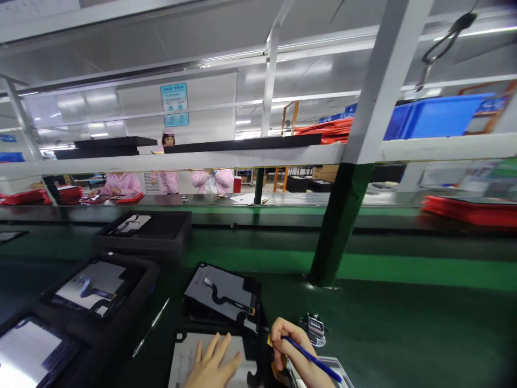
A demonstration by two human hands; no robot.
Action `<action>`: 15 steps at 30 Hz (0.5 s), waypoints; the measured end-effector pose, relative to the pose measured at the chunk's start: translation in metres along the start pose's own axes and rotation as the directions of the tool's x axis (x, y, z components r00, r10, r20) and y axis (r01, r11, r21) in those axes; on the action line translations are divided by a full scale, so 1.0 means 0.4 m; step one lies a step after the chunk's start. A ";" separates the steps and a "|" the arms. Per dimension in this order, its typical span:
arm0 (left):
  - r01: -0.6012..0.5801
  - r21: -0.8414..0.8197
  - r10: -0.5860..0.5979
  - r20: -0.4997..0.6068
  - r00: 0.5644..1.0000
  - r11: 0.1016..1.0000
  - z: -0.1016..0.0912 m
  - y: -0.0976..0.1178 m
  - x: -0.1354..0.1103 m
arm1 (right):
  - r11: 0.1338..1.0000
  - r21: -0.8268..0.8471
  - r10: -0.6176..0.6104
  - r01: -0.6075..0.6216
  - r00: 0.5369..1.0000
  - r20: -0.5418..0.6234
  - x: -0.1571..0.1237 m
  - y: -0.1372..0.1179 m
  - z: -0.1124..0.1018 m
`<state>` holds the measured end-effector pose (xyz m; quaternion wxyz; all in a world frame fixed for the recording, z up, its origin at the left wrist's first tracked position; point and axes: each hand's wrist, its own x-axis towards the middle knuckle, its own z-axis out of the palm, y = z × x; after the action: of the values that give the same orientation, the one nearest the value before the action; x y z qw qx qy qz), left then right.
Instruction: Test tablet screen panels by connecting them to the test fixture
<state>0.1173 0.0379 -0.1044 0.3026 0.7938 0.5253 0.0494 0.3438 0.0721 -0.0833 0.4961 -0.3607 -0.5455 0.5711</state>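
Green matting covers the workbench (404, 323), with a conveyor line behind it and people in pink coats (121, 183) working on the far side. At the near edge, the left hand (212, 364) lies flat and unclenched, fingers spread on a white sheet (183, 358). Just beside it, the right hand (288, 345) grips a blue pen (313, 358), close to a black tray (194, 315) holding a grey panel (224, 291). More trays (121, 318) with panels sit toward the left edge.

The left grip (212, 365) and right grip (287, 345) are bare hands with bare wrists showing.
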 end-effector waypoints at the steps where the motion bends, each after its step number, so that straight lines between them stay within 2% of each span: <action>1: -0.019 0.004 0.019 0.029 0.999 1.000 0.003 -0.002 -0.006 | 1.000 0.000 -0.005 0.005 1.000 -0.004 -0.001 0.004 -0.001; 4: -0.088 -0.020 0.089 0.053 0.995 0.996 -0.004 -0.005 -0.029 | 1.000 0.023 0.008 -0.008 1.000 0.003 -0.004 0.021 -0.004; 5: -0.099 -0.034 0.100 0.012 0.995 0.994 -0.016 -0.009 -0.036 | 0.999 0.036 0.023 -0.024 0.999 0.022 -0.005 0.026 -0.004; 7: -0.051 -0.005 0.049 -0.158 0.986 0.999 -0.062 -0.035 -0.045 | 0.996 0.059 0.055 -0.059 0.997 0.061 -0.009 0.034 -0.004; 8: 0.031 0.034 -0.020 -0.271 0.962 0.999 -0.093 -0.057 -0.045 | 0.996 0.063 0.064 -0.069 0.995 0.070 -0.010 0.037 -0.003; 10: 0.306 0.159 -0.196 -0.484 0.853 0.939 -0.164 -0.120 -0.036 | 0.997 0.054 0.059 -0.062 0.996 0.060 -0.012 0.040 -0.003; 11: 0.408 0.163 -0.268 -0.534 0.802 0.898 -0.197 -0.156 -0.028 | 0.997 0.049 0.055 -0.057 0.997 0.051 -0.012 0.041 -0.003; 13: 0.539 0.150 -0.363 -0.588 0.722 0.829 -0.246 -0.224 -0.007 | 0.998 0.042 0.050 -0.053 0.996 0.071 -0.010 0.044 -0.006; 15: 0.601 0.150 -0.405 -0.609 0.682 0.785 -0.265 -0.272 0.015 | 0.996 0.052 0.062 -0.068 0.992 0.107 -0.008 0.045 -0.008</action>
<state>-0.0098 0.1174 -0.0776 0.0005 0.6062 0.7895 0.0959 0.3444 0.0715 -0.1019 0.4574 -0.3337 -0.5428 0.6203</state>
